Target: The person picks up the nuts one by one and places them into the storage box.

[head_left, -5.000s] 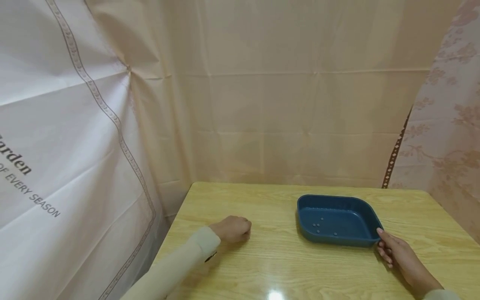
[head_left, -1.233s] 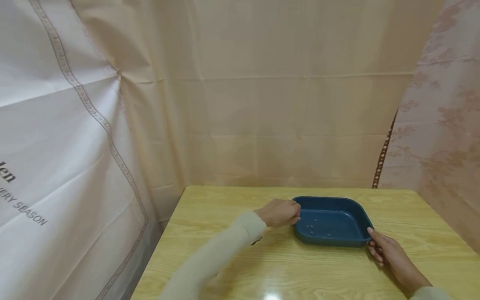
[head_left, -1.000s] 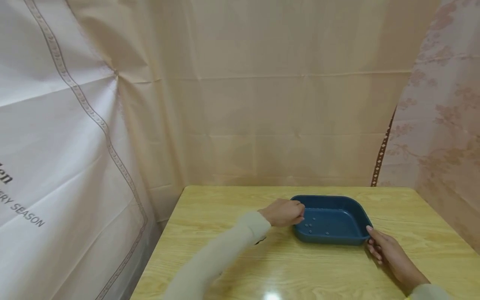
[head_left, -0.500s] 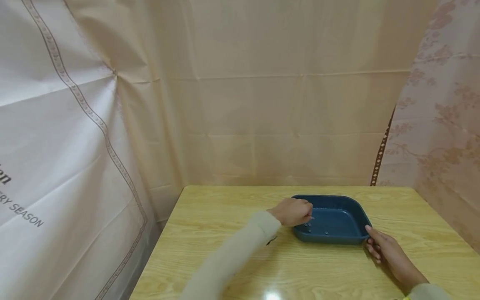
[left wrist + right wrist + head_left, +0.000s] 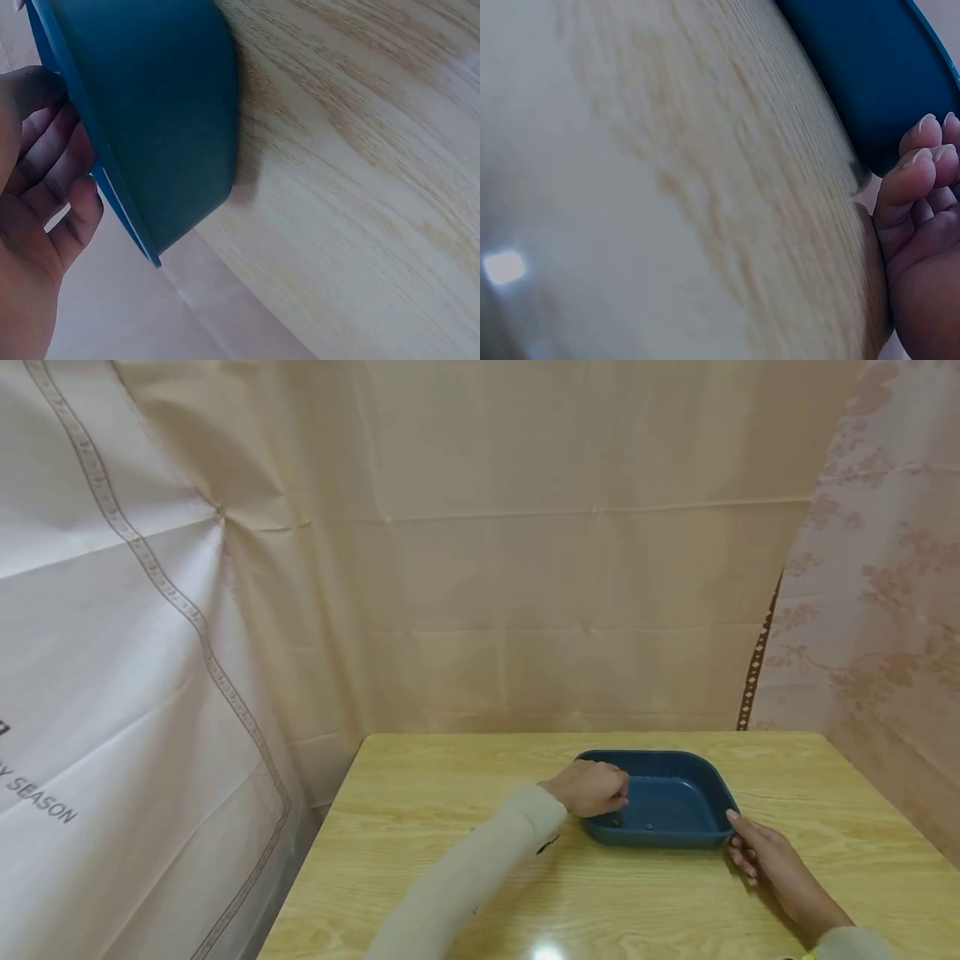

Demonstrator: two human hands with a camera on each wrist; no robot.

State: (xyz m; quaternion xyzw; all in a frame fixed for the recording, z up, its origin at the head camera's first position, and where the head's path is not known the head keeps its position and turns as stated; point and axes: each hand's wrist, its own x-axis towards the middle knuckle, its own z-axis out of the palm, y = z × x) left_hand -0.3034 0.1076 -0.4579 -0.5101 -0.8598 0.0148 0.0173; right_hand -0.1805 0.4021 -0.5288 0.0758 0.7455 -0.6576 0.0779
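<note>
A dark blue rectangular tray (image 5: 671,839) with rounded corners stands on the table. My left hand (image 5: 588,787), fingers bent, reaches over its left side. In the left wrist view, the fingers (image 5: 56,161) go past the tray's rim, and the tips are hidden inside. Whether they hold anything cannot be seen. Two small ring-like pieces, perhaps nuts, show on the tray floor: one piece (image 5: 649,827) near the front wall, another piece (image 5: 616,821) just below the left hand. My right hand (image 5: 776,864) pinches the tray's front right corner, thumb on the rim and fingers curled below.
The wood-grain table (image 5: 450,777) extends to the left and in front of the tray. A beige cloth (image 5: 480,568) hangs behind the table, with a printed white cloth (image 5: 112,652) on the left and a floral one (image 5: 885,610) on the right.
My left hand has gone from above the table, left of the tray, rightward into the tray's left part, now covering some small pieces. The right hand keeps its grip on the corner.
</note>
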